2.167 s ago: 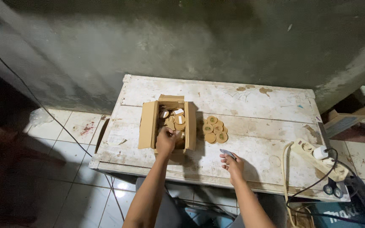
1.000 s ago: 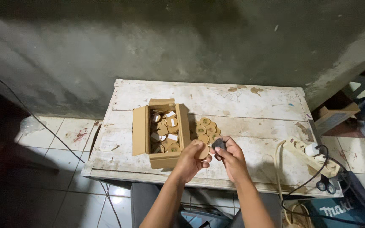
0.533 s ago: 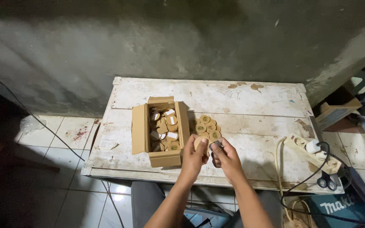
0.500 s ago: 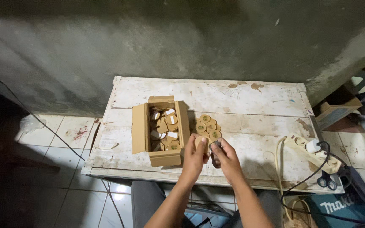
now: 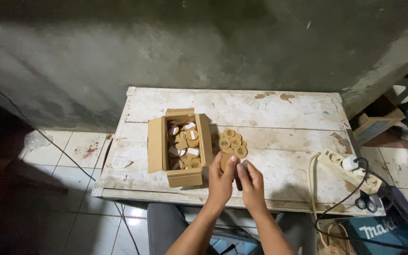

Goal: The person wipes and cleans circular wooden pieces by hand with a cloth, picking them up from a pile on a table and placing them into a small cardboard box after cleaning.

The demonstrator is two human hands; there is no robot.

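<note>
A: Disc (image 5: 226, 159) — that tan round piece is pinched in the left hand (image 5: 221, 178), just above the fingertips, with the thumb tip lying across its near edge. It stands nearly on edge, its flat face turned toward the right hand (image 5: 251, 185). As a round piece it has no real long axis; the edge that shows runs roughly away from the person, toward the wall.

B: And the right hand?

A: Pressed up against the left, fingers curled around a small dark tool (image 5: 241, 175). Only a grey tip and a dark stretch show between the two hands, so I cannot tell which way it points. Both hands are closed, left on the disc, right on the tool, and they touch each other over the near edge of the table (image 5: 279, 108).

B: Start from the left, then. What's out there?

A: Just left of the left hand sits an open cardboard box (image 5: 157, 144), flaps spread out, long side running away from the person. Inside is a loose heap of the same tan discs mixed with small white-topped pieces, filling the bottom.

B: Beyond the hands?

A: Just past the fingertips, a cluster of discs (image 5: 229, 143) lies flat on the table, touching one another, green-marked faces up.

B: To the right?

A: Well off to the right, a cream power strip (image 5: 342, 166) lies at the table's edge with a white plug in it.
</note>
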